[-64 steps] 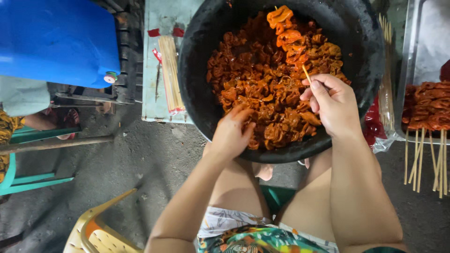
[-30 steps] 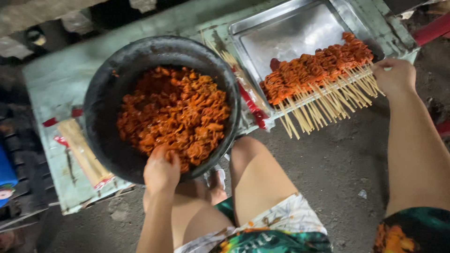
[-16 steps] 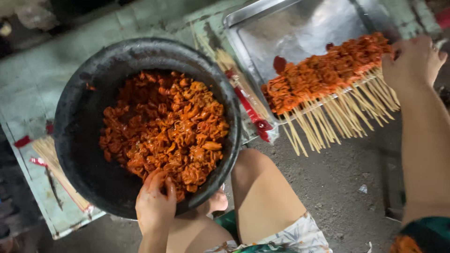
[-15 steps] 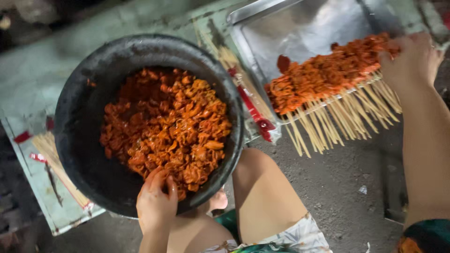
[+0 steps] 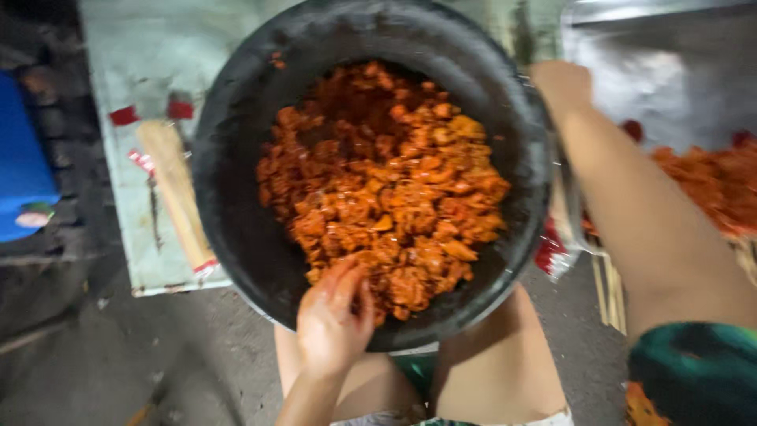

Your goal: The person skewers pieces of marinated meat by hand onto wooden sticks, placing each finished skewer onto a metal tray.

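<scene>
A big black bowl (image 5: 229,197) rests on my lap, heaped with orange-red marinated meat pieces (image 5: 386,181). My left hand (image 5: 335,315) reaches over the near rim, its fingers curled down onto meat at the edge of the heap. My right hand (image 5: 561,83) is blurred at the bowl's far right rim, with the forearm crossing in front of a metal tray (image 5: 662,71). I cannot tell whether that hand holds anything. Finished meat skewers (image 5: 710,181) lie on the tray at the right edge.
A bundle of bare bamboo sticks (image 5: 173,189) lies on the pale worn tabletop (image 5: 134,63) left of the bowl. A blue container (image 5: 24,173) sits at the far left. More stick ends (image 5: 607,284) poke out below the tray. Dark ground lies below.
My right hand has come back from the skewers on the tray to the bowl's right rim. The view has swung left and closer to the bowl. My left hand stays on the meat.
</scene>
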